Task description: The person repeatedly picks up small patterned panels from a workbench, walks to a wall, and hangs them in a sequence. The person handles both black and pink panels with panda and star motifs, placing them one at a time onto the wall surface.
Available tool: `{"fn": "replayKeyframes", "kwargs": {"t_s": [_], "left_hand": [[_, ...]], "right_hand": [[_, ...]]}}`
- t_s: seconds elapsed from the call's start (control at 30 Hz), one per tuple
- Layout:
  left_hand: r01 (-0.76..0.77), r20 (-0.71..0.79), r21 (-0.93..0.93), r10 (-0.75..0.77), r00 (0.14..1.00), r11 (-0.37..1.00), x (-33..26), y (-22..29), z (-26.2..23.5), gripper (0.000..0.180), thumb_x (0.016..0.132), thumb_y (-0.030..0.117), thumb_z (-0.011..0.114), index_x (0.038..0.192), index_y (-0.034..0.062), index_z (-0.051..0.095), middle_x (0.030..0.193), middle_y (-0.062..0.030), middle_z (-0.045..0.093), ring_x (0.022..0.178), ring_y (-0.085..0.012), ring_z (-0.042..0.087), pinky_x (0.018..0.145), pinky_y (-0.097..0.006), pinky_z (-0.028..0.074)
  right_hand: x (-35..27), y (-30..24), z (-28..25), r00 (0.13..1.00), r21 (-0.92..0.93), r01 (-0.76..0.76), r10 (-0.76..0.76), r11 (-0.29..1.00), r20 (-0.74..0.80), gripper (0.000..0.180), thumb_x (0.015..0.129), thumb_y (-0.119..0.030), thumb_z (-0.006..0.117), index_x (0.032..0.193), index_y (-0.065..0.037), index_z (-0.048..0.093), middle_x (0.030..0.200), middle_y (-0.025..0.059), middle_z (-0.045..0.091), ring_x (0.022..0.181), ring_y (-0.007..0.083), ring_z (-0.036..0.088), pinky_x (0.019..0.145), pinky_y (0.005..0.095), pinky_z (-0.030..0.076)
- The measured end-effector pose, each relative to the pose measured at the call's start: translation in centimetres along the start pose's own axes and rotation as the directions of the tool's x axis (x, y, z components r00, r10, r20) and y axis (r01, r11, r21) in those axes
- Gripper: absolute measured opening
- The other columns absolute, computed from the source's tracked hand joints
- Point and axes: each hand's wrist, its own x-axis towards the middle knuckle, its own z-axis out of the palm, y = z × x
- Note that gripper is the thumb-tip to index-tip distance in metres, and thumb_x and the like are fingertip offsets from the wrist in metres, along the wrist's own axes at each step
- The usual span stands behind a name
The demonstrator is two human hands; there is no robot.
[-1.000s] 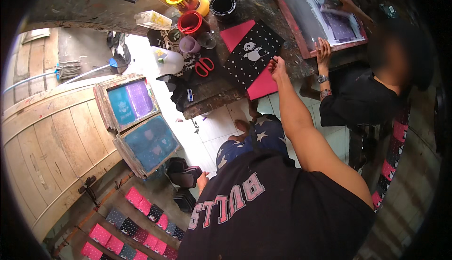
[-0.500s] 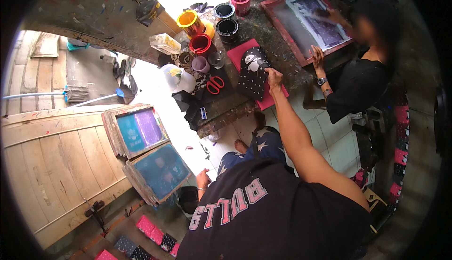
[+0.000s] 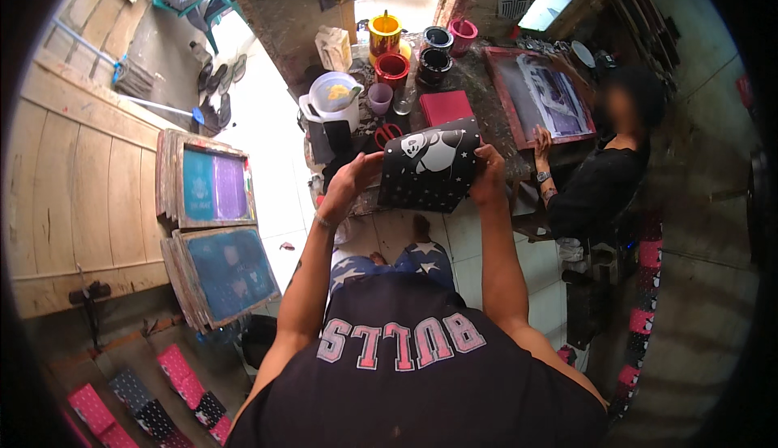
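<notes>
Between my two hands is a flat black panel (image 3: pixel 433 179) printed with a white panda and small white stars and dots. I hold it tilted, above the near edge of the worktable. My left hand (image 3: pixel 355 179) grips its left side and my right hand (image 3: pixel 488 174) its upper right side, with the fingertips partly hidden behind it. Behind it on the table lies a dark pink panel or stack (image 3: pixel 446 108). Red-handled scissors (image 3: pixel 387 133) are partly covered near my left hand.
Paint pots, including a yellow one (image 3: pixel 385 36) and a red one (image 3: pixel 392 69), stand behind, near a white bucket (image 3: pixel 335 107). At right, a co-worker (image 3: pixel 604 184) leans over a framed screen (image 3: pixel 519 128). Stacked screens (image 3: pixel 231 274) stand left; printed panels (image 3: pixel 101 415) lie lower left.
The black panel has come up off the pink one, toward me. My left hand has risen from beside my leg to its left side. The view has shifted; a seated person now shows far left.
</notes>
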Motion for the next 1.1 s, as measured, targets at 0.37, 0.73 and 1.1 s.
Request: {"fn": "replayKeyframes", "kwargs": {"t_s": [0.37, 0.73, 1.1], "left_hand": [[0.099, -0.075, -0.478, -0.152, 0.985, 0.873, -3.2, -1.1, -0.1, 0.039, 0.093, 0.030, 0.037, 0.117, 0.0014, 0.051, 0.108, -0.0116, 0.060, 0.099, -0.0226, 0.057, 0.085, -0.038, 0.046], [0.003, -0.099, -0.602, -0.078, 0.992, 0.798, -5.4, -1.1, -2.9, 0.036, 0.093, 0.030, 0.036, 0.112, 0.0064, 0.055, 0.105, -0.0085, 0.063, 0.096, -0.0221, 0.061, 0.087, -0.037, 0.047], [0.006, -0.138, -0.576, -0.105, 0.985, 0.817, -5.2, -3.0, -6.5, 0.043, 0.096, 0.027, 0.029, 0.117, -0.0041, 0.050, 0.108, -0.0170, 0.061, 0.099, -0.0266, 0.060, 0.092, -0.040, 0.046]], "right_hand": [[-3.0, 4.5, 3.7, 0.998, -0.128, -0.054, 0.051, 0.990, -0.028, 0.025, 0.081, -0.014, 0.044, 0.098, -0.002, 0.058, 0.090, 0.0077, 0.063, 0.081, 0.0197, 0.062, 0.076, 0.0337, 0.051], [-3.0, 10.1, -3.8, 0.994, -0.356, -0.104, 0.091, 0.929, -0.054, 0.025, 0.089, -0.023, 0.044, 0.097, -0.005, 0.059, 0.092, 0.0068, 0.064, 0.083, 0.0195, 0.062, 0.076, 0.0336, 0.049], [-14.4, 16.1, -24.3, 0.571, -0.414, -0.752, 0.191, 0.514, -0.799, 0.015, 0.080, -0.015, 0.054, 0.085, -0.002, 0.059, 0.076, 0.0081, 0.062, 0.060, 0.0197, 0.063, 0.052, 0.0317, 0.053]]}}
